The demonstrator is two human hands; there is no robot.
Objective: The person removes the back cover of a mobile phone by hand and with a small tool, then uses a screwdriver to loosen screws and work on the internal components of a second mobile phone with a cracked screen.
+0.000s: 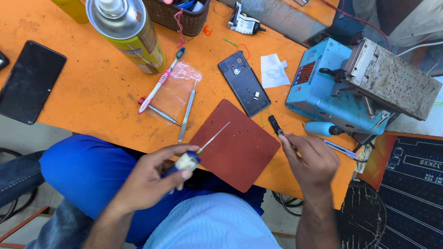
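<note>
My left hand (pixel 154 177) grips a small screwdriver (pixel 198 150) with a blue and cream handle; its thin metal shaft points up over a dark red mat (pixel 240 152). My right hand (pixel 310 159) pinches a small black part (pixel 275 124) between fingertips at the mat's right edge. A dark phone (pixel 243 83) lies back-up just beyond the mat, with tiny loose pieces on it.
On the orange table (pixel 92 92): metal tweezers (pixel 187 113), a pink and white toothbrush (pixel 160 83), a clear plastic bag (pixel 177 90), a spray can (pixel 127 32), another black phone (pixel 28 82) at left, a wicker basket (pixel 177 14), a blue machine (pixel 332 90) at right, a blue-handled tool (pixel 323 129).
</note>
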